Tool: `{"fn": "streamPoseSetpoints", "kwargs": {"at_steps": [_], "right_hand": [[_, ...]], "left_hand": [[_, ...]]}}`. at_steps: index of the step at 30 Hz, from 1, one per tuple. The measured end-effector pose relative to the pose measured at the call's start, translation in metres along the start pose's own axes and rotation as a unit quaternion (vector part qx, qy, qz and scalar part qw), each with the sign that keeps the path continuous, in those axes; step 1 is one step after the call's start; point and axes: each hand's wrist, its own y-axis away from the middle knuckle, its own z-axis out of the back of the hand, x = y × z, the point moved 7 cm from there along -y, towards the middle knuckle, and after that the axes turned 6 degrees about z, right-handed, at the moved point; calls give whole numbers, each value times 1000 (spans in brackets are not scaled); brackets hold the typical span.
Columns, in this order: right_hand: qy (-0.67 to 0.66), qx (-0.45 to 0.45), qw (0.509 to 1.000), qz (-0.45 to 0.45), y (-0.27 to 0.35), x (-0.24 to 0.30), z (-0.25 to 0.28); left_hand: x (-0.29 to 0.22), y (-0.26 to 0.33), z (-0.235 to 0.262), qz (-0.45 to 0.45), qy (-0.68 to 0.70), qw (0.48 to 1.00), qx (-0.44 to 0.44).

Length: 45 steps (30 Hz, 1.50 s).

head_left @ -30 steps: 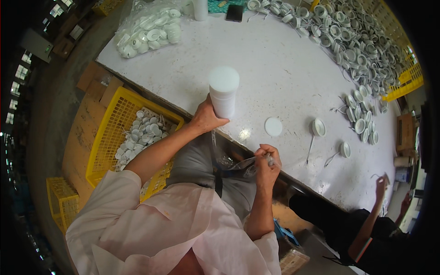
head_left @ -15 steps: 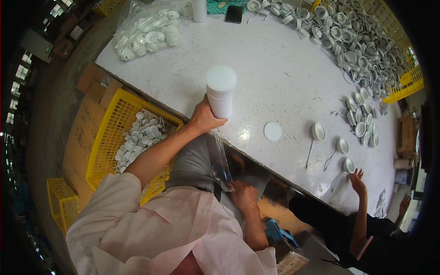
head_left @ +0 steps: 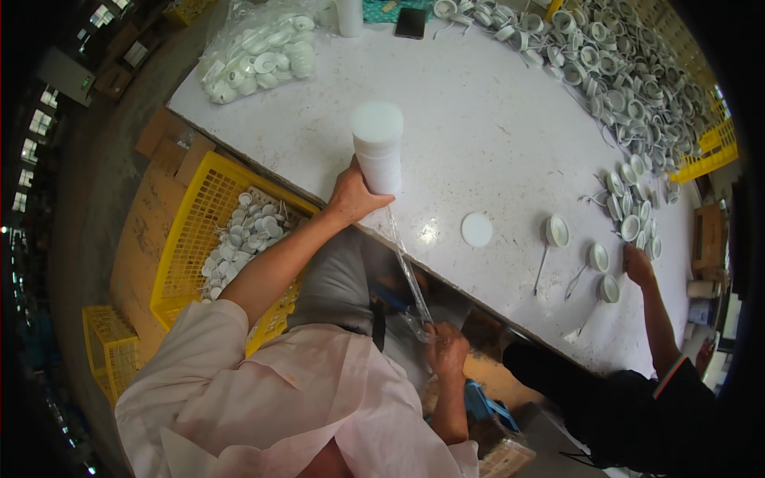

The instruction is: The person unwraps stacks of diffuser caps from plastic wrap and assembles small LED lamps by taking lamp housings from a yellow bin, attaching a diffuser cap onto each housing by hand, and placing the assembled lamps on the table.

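Note:
A stack of round white discs (head_left: 377, 151) stands upright near the table's edge. My left hand (head_left: 353, 195) is wrapped round its lower part, fingers on the far side out of sight. From the base of the stack a strip of clear plastic film (head_left: 408, 271) runs taut down past the table edge. My right hand (head_left: 448, 347) grips the film's lower end in closed fingers, below table height. One loose white disc (head_left: 476, 229) lies flat on the table, right of the stack.
A yellow crate (head_left: 177, 247) with white round parts stands left. A bag of white parts (head_left: 259, 60) and a phone (head_left: 410, 24) lie at the back. Wired ring-shaped lamp parts (head_left: 629, 88) are heaped far right. A co-worker's hand (head_left: 637, 263) reaches among some lamps.
My right hand has moved right and slightly down, and the film is stretched narrower. The stack has shifted slightly up and left in view. The co-worker's hand has moved further from its body.

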Motion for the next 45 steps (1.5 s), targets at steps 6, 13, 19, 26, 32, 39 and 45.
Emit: {"fn": "streamPoseSetpoints", "kwargs": {"at_steps": [6, 13, 19, 26, 32, 39, 45], "right_hand": [[-36, -62, 997, -19, 8, -7, 27], [-25, -69, 997, -22, 32, -18, 46], [33, -123, 989, 69, 39, 5, 57], [-388, -244, 889, -26, 47, -23, 40], [-169, -180, 964, 101, 18, 20, 52], [-159, -175, 969, 65, -18, 52, 53], [-319, -206, 921, 87, -45, 79, 42]], "left_hand": [[4, -7, -1, -5, 4, 1000, -2], [10, -14, 2, 6, 1, 1000, -15], [5, -22, 1, 13, 10, 999, -27], [3, -26, 1, -23, 23, 998, -47], [4, -23, 2, -26, 40, 997, -55], [-4, 2, 20, -68, 34, 997, -32], [-56, 144, -18, -67, 308, 901, 299]]}}
